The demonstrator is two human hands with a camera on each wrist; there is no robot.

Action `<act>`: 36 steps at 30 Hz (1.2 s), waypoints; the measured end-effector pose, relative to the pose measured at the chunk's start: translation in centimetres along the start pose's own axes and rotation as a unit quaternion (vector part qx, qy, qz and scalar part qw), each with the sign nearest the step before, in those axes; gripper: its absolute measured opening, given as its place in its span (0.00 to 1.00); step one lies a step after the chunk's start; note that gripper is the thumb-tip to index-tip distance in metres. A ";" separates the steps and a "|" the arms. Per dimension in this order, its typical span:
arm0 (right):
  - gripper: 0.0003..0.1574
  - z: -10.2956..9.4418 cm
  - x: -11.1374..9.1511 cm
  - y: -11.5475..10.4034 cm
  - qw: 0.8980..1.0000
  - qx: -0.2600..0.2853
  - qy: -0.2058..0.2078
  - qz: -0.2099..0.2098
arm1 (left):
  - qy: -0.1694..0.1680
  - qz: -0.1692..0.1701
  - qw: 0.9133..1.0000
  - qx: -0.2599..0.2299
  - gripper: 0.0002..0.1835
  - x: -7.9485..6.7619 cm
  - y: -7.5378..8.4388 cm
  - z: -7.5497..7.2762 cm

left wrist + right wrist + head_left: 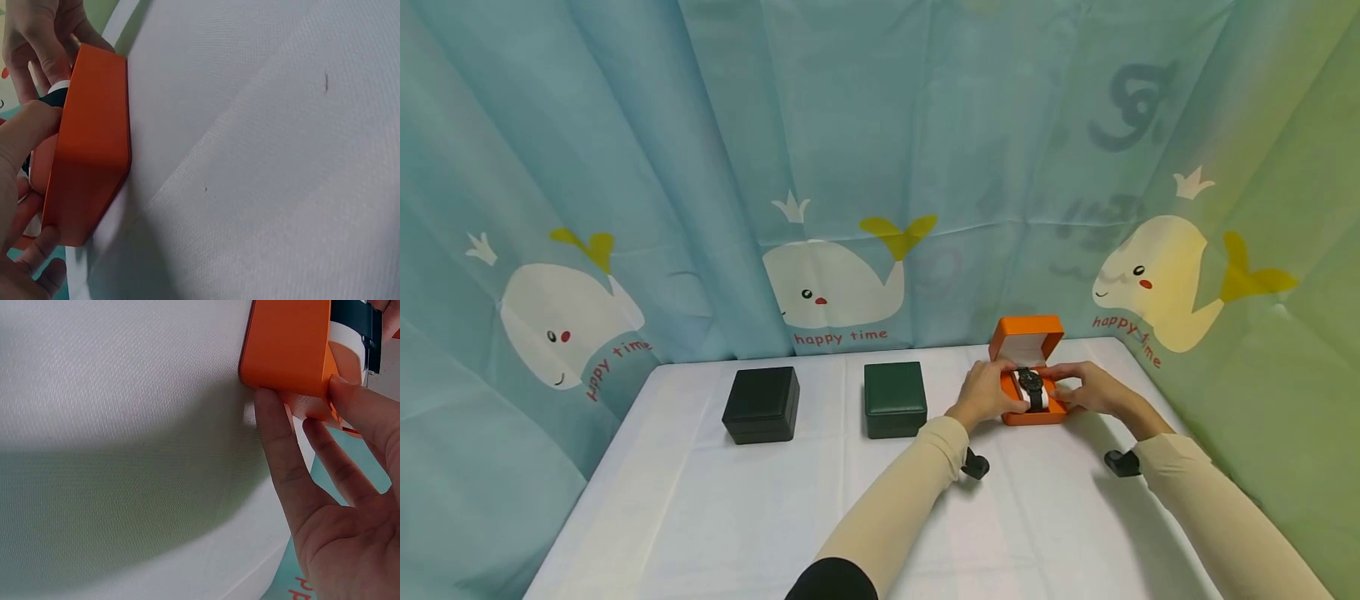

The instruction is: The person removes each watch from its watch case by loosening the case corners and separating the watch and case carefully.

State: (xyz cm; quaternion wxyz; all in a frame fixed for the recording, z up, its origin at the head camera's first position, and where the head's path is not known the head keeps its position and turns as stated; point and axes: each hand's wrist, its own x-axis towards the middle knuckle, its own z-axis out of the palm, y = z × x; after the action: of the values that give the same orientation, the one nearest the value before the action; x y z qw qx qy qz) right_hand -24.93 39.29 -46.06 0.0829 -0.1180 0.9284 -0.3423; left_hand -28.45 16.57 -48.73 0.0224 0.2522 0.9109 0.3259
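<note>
An orange watch box (1034,419) stands with its lid raised at the right back of the white table. Inside it a black-strapped wristwatch (1032,383) lies round a white cushion (347,340). My left hand (983,393) pinches the watch on its cushion, thumb over the front of the strap (55,98) and a finger at the back. Other left fingers (42,247) touch the box's left side. From the right, my right hand (1092,390) holds the box, one fingertip at the rim and other fingers (270,412) against the outer corner and side.
A dark green box (895,400), closed, stands left of the hands. Farther left sits a closed black box (762,406). The table (752,517) meets a blue-green whale-print curtain (992,167) close behind the boxes, and the curtain continues along the right side.
</note>
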 end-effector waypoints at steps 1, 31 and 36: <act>0.28 0.0 0.0 0.0 1.000 0.001 0.000 -0.001 | 0.001 -0.002 1.000 -0.001 0.34 0.0 0.0 0.0; 0.30 0.2 -0.1 0.2 0.997 0.064 -0.019 0.045 | 0.072 0.016 0.982 -0.176 0.35 -0.9 0.8 0.6; 0.29 0.2 -0.1 -0.1 0.996 0.071 -0.018 0.051 | 0.088 0.036 0.968 -0.231 0.36 -1.0 1.0 0.2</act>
State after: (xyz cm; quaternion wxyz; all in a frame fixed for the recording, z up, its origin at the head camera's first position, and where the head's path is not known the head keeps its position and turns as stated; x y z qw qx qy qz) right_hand -24.82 39.13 -46.12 0.1256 -0.0703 0.9051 -0.4001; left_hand -27.03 16.88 -48.39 -0.0116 0.2433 0.7998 0.5486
